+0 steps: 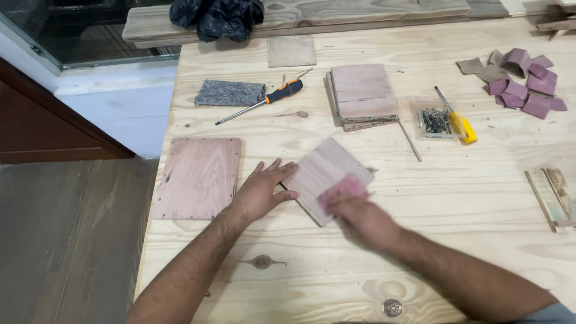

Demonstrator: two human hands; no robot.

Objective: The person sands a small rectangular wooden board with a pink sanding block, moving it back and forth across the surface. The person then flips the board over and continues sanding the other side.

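A pale pine workbench (456,198) fills most of the view, with a dark floor and a white ledge off to its left side. Near the front middle of the bench lies a small square wooden panel (321,174), turned cornerwise, its face light pinkish-brown with a faint line running across it. The left hand (262,191) lies flat on the bench with its fingers spread, the fingertips pressing on the panel's left edge. The right hand (360,217) is blurred; it presses a pink piece of sandpaper (343,187) onto the panel's lower right corner, and how its fingers close on the paper cannot be made out. That corner of the panel is hidden under the paper and hand. A larger wooden board (198,177) lies just left of the left hand. Both forearms run off the bottom edge.
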